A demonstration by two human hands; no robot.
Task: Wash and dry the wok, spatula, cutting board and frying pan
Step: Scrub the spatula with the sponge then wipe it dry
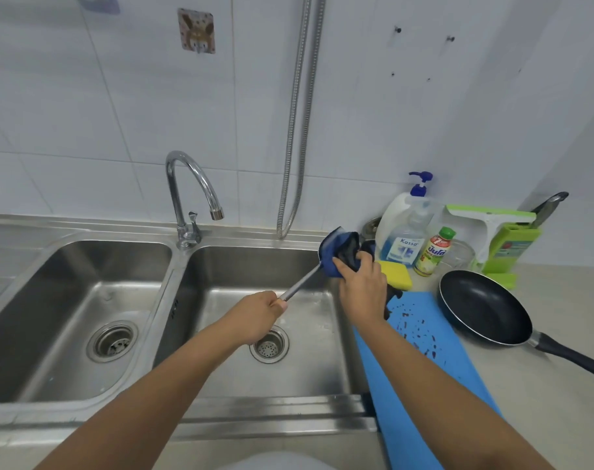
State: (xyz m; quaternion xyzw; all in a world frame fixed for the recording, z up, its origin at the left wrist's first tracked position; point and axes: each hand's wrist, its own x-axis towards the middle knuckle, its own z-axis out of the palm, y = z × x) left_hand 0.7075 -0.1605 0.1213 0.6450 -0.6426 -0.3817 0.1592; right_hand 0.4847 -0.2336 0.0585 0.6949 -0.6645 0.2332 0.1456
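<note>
My left hand [259,313] grips the metal handle of the spatula [300,284], which slants up to the right over the right sink basin [221,273]. Around the spatula's head, my right hand [361,286] holds a dark blue cloth [339,254], covering most of the blade. A blue cutting board [421,385] lies on the counter just right of the sink, with dark specks on it. The black frying pan [482,307] sits beside the board, handle pointing to the lower right. No wok is in view.
A chrome tap [187,198] stands between the two basins; no water shows at its spout. A yellow sponge [395,273], a soap pump bottle [405,228], a small bottle [434,251], a glass jar [460,254] and a green squeegee [492,222] crowd the back right corner.
</note>
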